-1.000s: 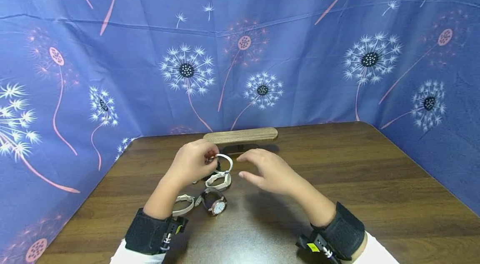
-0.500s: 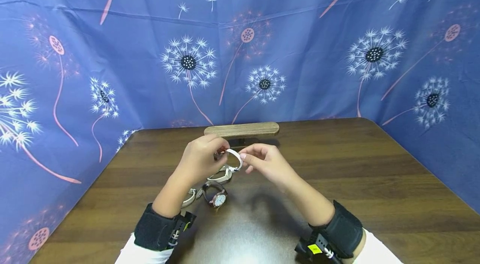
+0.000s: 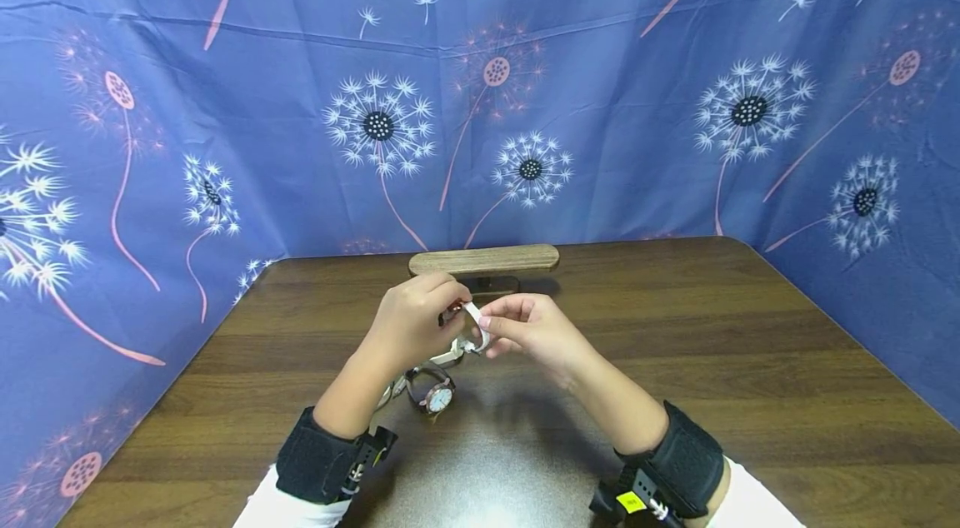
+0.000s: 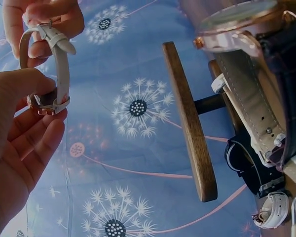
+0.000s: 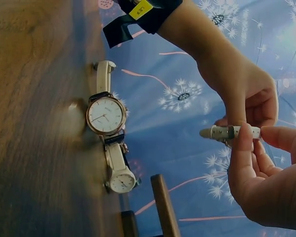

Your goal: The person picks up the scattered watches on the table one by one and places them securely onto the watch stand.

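Observation:
My left hand (image 3: 416, 320) pinches the rose-gold case of a wristwatch with a white strap (image 4: 62, 69), thumb on one side and fingers on the other. The strap is buckled into a loop. Thumb and fingertips of my right hand (image 3: 534, 336) pinch this strap near its buckle, opposite the case. In the right wrist view the strap's holes and free tip show between both hands; its dial is hidden. On the table below lie a dark-strapped watch (image 3: 438, 399) with a large white dial and a white-strapped watch (image 5: 122, 181).
Behind the hands stands a wooden bar on a dark post, a display stand (image 3: 483, 260). A black-strapped watch (image 4: 254, 163) and another small white-strapped one (image 4: 274, 210) lie near it. The brown wooden table (image 3: 675, 345) runs back to a blue dandelion-print cloth (image 3: 615, 136).
My right hand has come in from the right and taken hold of the strap. My left hand has moved a little right with the watch, and the loop has turned more edge-on.

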### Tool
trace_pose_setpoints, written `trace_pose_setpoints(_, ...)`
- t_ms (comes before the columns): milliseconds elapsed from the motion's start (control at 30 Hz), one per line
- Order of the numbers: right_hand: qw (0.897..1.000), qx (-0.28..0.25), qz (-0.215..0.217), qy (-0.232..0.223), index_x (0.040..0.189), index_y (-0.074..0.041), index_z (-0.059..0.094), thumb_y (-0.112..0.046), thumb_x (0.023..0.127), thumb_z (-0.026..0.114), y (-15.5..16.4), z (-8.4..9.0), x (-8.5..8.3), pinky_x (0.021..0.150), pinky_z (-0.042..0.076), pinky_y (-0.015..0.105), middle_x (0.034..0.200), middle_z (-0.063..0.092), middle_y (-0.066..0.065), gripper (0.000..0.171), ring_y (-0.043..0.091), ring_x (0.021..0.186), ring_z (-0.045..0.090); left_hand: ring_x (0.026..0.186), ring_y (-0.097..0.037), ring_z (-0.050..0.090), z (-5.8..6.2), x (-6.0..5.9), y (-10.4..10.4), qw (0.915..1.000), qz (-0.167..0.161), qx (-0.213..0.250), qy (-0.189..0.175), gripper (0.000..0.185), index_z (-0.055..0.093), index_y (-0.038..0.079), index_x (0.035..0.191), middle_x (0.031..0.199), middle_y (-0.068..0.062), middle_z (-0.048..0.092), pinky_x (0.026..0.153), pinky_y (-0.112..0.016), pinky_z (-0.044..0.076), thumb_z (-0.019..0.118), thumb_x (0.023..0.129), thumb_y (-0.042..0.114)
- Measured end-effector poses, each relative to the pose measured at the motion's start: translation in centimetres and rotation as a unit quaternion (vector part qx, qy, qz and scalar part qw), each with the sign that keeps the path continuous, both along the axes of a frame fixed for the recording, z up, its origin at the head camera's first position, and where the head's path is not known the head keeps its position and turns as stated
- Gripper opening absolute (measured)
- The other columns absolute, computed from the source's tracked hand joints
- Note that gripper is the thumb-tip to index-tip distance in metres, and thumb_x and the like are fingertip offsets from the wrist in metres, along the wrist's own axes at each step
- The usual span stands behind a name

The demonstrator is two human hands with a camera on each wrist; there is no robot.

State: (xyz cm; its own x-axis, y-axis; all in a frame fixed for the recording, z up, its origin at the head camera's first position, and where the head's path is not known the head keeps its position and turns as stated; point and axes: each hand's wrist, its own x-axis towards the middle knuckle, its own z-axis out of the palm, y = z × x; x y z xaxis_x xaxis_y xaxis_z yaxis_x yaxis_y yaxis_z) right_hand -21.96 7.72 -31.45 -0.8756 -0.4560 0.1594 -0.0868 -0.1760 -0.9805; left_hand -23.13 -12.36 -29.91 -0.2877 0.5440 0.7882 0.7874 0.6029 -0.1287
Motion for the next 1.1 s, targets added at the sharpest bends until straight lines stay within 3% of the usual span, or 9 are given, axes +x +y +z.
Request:
trace_pose_setpoints(100, 1.000, -0.020, 0.002, -0.001, 0.101, 0.012, 0.062, 0.004, 0.090, 0.062, -0.1, 0.0, 0.0, 0.071, 0.058, 0.028, 0.087, 0.066, 0.006, 0.014, 0.015, 0.075, 0.064, 0.068, -0.010, 0.058, 0.1, 0.2, 0.0, 0.9995, -0.003, 0.006, -0.032, 0.021, 0.067, 0.010, 0.087, 0.082, 0.003, 0.066, 0.060, -0.024, 0.051, 0.079, 0.071, 0.002)
trace_pose_setpoints(233, 0.999, -0.023, -0.014, 0.019, 0.095, 0.006, 0.063, 0.006, 0.089, 0.062, -0.2, 0.1, 0.1, 0.071, 0.058, 0.030, 0.087, 0.066, 0.006, 0.006, 0.015, 0.077, 0.064, 0.079, -0.012, 0.064, 0.4, 0.4, -0.3, 0.9907, -0.022, 0.039, -0.129, 0.032, 0.069, 0.007, 0.100, 0.096, -0.001, 0.069, 0.065, -0.023, 0.054, 0.084, 0.072, 0.005)
trace_pose_setpoints(333, 0.998, -0.014, -0.036, 0.046, 0.095, 0.011, 0.061, 0.007, 0.088, 0.062, -0.2, 0.2, 0.0, 0.072, 0.058, 0.032, 0.085, 0.066, 0.004, 0.008, 0.016, 0.077, 0.063, 0.091, -0.018, 0.065, 0.7, 0.5, -0.7, 0.9756, -0.058, 0.086, -0.193, 0.044, 0.069, 0.003, 0.108, 0.106, -0.006, 0.068, 0.068, -0.025, 0.057, 0.087, 0.069, 0.005)
trace_pose_setpoints(433, 0.996, 0.001, -0.052, 0.069, 0.097, 0.016, 0.059, 0.008, 0.087, 0.063, -0.1, 0.3, 0.0, 0.073, 0.058, 0.032, 0.084, 0.066, 0.003, 0.014, 0.016, 0.076, 0.063, 0.097, -0.021, 0.064, 0.9, 0.5, -0.9, 0.9626, -0.084, 0.127, -0.224, 0.047, 0.068, 0.000, 0.109, 0.108, -0.010, 0.068, 0.070, -0.027, 0.058, 0.089, 0.068, 0.006)
trace_pose_setpoints(567, 0.993, 0.019, -0.066, 0.096, 0.097, 0.017, 0.059, 0.007, 0.086, 0.066, -0.1, 0.3, 0.0, 0.074, 0.056, 0.030, 0.082, 0.067, 0.002, 0.017, 0.015, 0.074, 0.064, 0.098, -0.020, 0.064, 0.8, 0.3, -0.7, 0.9453, -0.082, 0.168, -0.268, 0.048, 0.067, 0.000, 0.112, 0.106, -0.012, 0.067, 0.074, -0.025, 0.057, 0.088, 0.071, 0.014)
trace_pose_setpoints(700, 0.988, 0.031, -0.086, 0.125, 0.091, 0.009, 0.065, 0.004, 0.083, 0.070, 0.0, 0.3, 0.1, 0.074, 0.054, 0.027, 0.083, 0.068, 0.001, 0.010, 0.013, 0.077, 0.065, 0.093, -0.020, 0.067, 0.5, 0.3, -0.1, 0.9169, -0.079, 0.212, -0.329, 0.049, 0.066, 0.001, 0.116, 0.108, -0.012, 0.068, 0.079, -0.029, 0.057, 0.087, 0.074, 0.016)
trace_pose_setpoints(867, 0.982, 0.033, -0.095, 0.161, 0.088, 0.005, 0.068, 0.005, 0.082, 0.071, 0.0, 0.4, 0.2, 0.077, 0.055, 0.027, 0.092, 0.069, 0.011, 0.007, 0.015, 0.085, 0.066, 0.087, -0.021, 0.069, 0.2, 0.2, 0.2, 0.8920, -0.108, 0.256, -0.357, 0.042, 0.068, 0.000, 0.112, 0.105, -0.011, 0.069, 0.080, -0.035, 0.057, 0.085, 0.075, 0.009)
trace_pose_setpoints(967, 0.980, 0.036, -0.093, 0.173, 0.089, 0.009, 0.067, 0.005, 0.082, 0.071, -0.1, 0.3, 0.1, 0.079, 0.056, 0.027, 0.095, 0.067, 0.017, 0.008, 0.017, 0.088, 0.065, 0.087, -0.022, 0.068, 0.2, 0.3, 0.3, 0.8855, -0.133, 0.270, -0.354, 0.039, 0.069, -0.003, 0.108, 0.103, -0.012, 0.068, 0.080, -0.035, 0.057, 0.085, 0.073, 0.004)
trace_pose_setpoints(1100, 0.978, 0.045, -0.095, 0.178, 0.090, 0.009, 0.068, 0.005, 0.082, 0.071, -0.2, 0.2, 0.0, 0.080, 0.056, 0.027, 0.098, 0.067, 0.016, 0.010, 0.018, 0.090, 0.065, 0.087, -0.023, 0.068, 0.1, 0.4, 0.3, 0.8838, -0.151, 0.277, -0.345, 0.038, 0.070, -0.005, 0.105, 0.103, -0.013, 0.067, 0.080, -0.032, 0.057, 0.085, 0.071, 0.001)
